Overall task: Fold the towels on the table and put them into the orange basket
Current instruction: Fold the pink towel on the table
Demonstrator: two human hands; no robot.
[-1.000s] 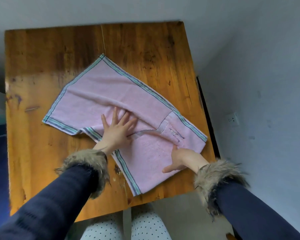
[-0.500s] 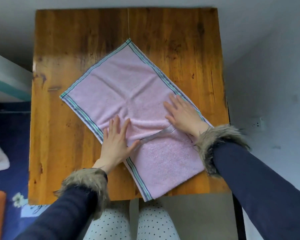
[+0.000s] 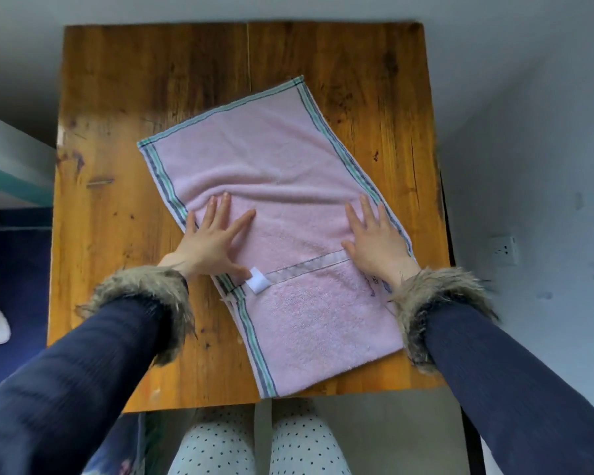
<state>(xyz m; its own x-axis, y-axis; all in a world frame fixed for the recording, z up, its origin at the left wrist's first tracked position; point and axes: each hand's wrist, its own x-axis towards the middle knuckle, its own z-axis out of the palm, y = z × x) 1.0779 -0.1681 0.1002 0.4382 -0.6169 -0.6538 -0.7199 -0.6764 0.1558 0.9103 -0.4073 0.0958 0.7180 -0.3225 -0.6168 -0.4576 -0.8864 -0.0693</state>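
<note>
Pink towel [image 3: 282,186] on counter [image 3: 124,114], one fold in, upper layer short of near end. Left hand [image 3: 213,241] and right hand [image 3: 374,241] flat, fingers spread, pressing it. More folds left; orange basket out of view.

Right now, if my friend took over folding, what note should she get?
Left hand: flat and open, pressing the towel near its left striped edge.
Right hand: flat and open, pressing the towel near its right edge.
Towel: lies slanted on the table, one end already folded over, its hem running between the hands, with a white tag by the left thumb. A ripple sits just past the fingertips.
Done: first fold, being smoothed.
Left: fold it smaller and put it in the basket, which is not in view.
</note>
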